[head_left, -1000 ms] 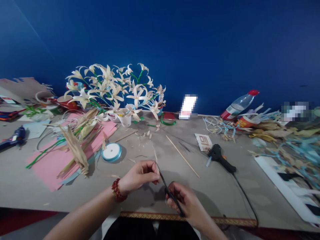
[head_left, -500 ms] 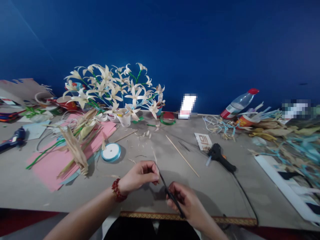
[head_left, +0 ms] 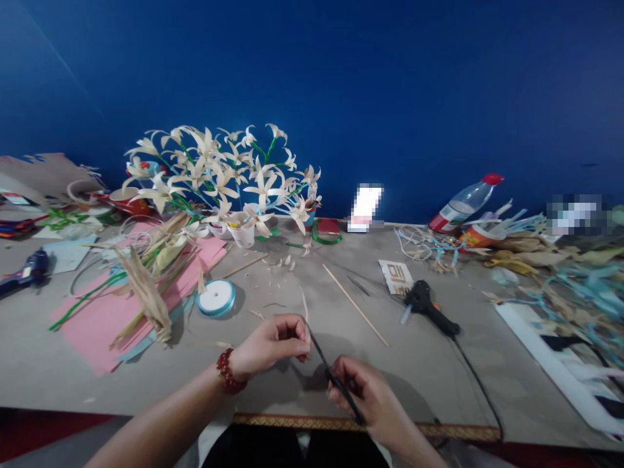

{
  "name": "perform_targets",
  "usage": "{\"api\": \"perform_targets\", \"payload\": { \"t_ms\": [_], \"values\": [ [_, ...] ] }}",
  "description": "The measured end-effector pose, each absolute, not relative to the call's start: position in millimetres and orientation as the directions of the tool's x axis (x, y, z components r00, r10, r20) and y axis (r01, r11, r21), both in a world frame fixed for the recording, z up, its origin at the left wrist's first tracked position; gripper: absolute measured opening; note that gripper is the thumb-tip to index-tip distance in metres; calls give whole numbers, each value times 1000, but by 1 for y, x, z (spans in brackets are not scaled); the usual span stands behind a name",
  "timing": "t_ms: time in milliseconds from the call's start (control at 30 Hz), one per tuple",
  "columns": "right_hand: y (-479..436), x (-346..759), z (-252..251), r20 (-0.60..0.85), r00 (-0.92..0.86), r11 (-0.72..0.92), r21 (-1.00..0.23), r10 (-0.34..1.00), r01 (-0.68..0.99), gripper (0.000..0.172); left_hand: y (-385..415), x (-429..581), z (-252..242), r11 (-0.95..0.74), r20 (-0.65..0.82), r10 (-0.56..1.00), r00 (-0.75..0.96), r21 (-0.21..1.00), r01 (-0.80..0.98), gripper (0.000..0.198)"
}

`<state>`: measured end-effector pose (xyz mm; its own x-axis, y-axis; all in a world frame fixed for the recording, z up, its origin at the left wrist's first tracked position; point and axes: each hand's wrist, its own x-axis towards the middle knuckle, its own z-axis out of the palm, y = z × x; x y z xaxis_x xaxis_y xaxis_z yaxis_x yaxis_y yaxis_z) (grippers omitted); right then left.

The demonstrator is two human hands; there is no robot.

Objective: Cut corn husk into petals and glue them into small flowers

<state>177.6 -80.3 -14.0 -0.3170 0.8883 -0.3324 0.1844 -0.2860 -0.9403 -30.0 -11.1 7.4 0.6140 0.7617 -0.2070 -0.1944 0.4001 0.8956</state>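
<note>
My left hand (head_left: 277, 344), a red bead bracelet on its wrist, is closed in a pinch on a narrow pale strip of dried husk (head_left: 305, 305). The strip's thin end sticks up past the fingertips. My right hand (head_left: 358, 389) is closed around dark scissors (head_left: 342, 383), seen almost edge-on. Their slim blades slant up and left, reaching right beside the strip at my left fingertips. Whether the blades touch it, I cannot tell. Beyond my hands, small pale scraps (head_left: 287, 262) lie on the grey table (head_left: 283, 396).
White husk flowers (head_left: 221, 179) stand in cups at the back left. A ribbon spool (head_left: 216, 297) and pink paper (head_left: 88, 331) lie left. To the right are a thin stick (head_left: 355, 304), a black glue gun (head_left: 429, 309) with its cord, and a tilted bottle (head_left: 465, 203).
The free end of the husk strip has swung slightly right. My right hand and the scissors have shifted a little to the right; my left hand stays nearly in place.
</note>
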Motion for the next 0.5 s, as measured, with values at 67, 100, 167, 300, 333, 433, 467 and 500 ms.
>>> {"api": "perform_targets", "payload": {
  "t_ms": [67, 100, 167, 300, 333, 433, 467, 500],
  "values": [
    [-79, 181, -13, -330, -309, -282, -940, 892, 190, 38, -11, -30, 9, 388, -183, 760, 623, 898, -209, 28],
    [-79, 183, -12, -328, -298, -280, -941, 897, 192, 38, -11, -30, 9, 382, -173, 757, 630, 900, -211, 28],
    [-77, 187, -11, -324, -259, -278, -940, 910, 199, 37, -11, -30, 10, 377, -166, 742, 649, 904, -201, 28],
    [-71, 189, -5, -290, -195, -247, -944, 937, 219, 30, -12, -29, 9, 398, -175, 697, 695, 901, -172, 27],
    [-68, 187, -3, -266, -194, -223, -950, 944, 218, 27, -12, -28, 8, 403, -176, 684, 708, 900, -166, 26],
    [-55, 177, 3, -174, -196, -131, -968, 965, 212, 26, -12, -27, 4, 408, -190, 669, 719, 902, -140, 26],
    [-51, 173, 4, -143, -192, -101, -972, 971, 213, 27, -12, -27, 3, 404, -200, 673, 712, 906, -127, 26],
    [-47, 169, 4, -117, -186, -76, -974, 975, 216, 26, -11, -27, 2, 394, -208, 680, 703, 912, -111, 27]
  ]
}}
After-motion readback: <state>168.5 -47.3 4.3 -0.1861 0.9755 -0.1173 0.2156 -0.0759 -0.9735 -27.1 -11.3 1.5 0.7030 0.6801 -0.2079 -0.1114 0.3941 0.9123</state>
